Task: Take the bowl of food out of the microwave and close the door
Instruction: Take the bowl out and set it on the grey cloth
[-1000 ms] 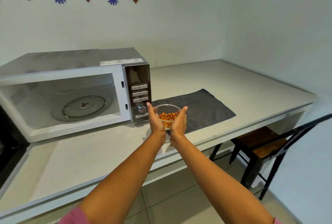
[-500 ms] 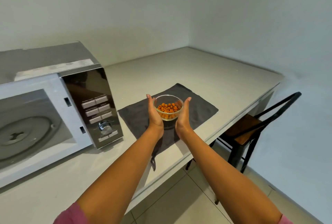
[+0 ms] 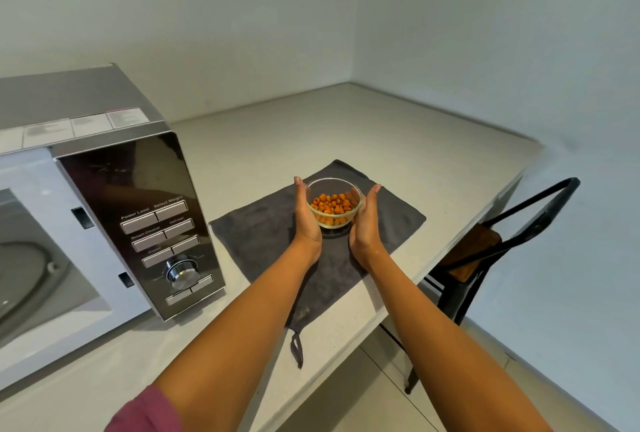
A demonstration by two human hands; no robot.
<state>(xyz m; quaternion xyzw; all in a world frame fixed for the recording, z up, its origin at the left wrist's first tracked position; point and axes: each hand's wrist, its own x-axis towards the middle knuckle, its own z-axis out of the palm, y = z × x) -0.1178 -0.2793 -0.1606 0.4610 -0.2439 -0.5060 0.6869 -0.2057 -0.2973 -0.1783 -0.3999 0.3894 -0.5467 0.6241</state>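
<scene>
From the head-worn camera, the small clear glass bowl of orange, round food pieces [image 3: 333, 203] sits low over the dark grey cloth mat [image 3: 266, 234] spread on the pale countertop [image 3: 398, 140], to the right of the microwave. I cannot tell whether its base touches the mat or hangs just above it. The left hand [image 3: 306, 220] and right hand [image 3: 364, 223] press flat against opposite sides of the bowl, fingers straight and together, palms cupping the glass rather than curling under it. That looks like a cautious hold for a bowl that may be hot, and the cloth would spare the counter. The silver microwave with its glossy black control panel [image 3: 138, 223] stands open, its cavity and glass turntable [image 3: 24, 279] exposed; the door itself is out of frame. By my reckoning, closing it remains. A black metal chair with a wooden seat [image 3: 485, 258] is tucked under the counter edge.
</scene>
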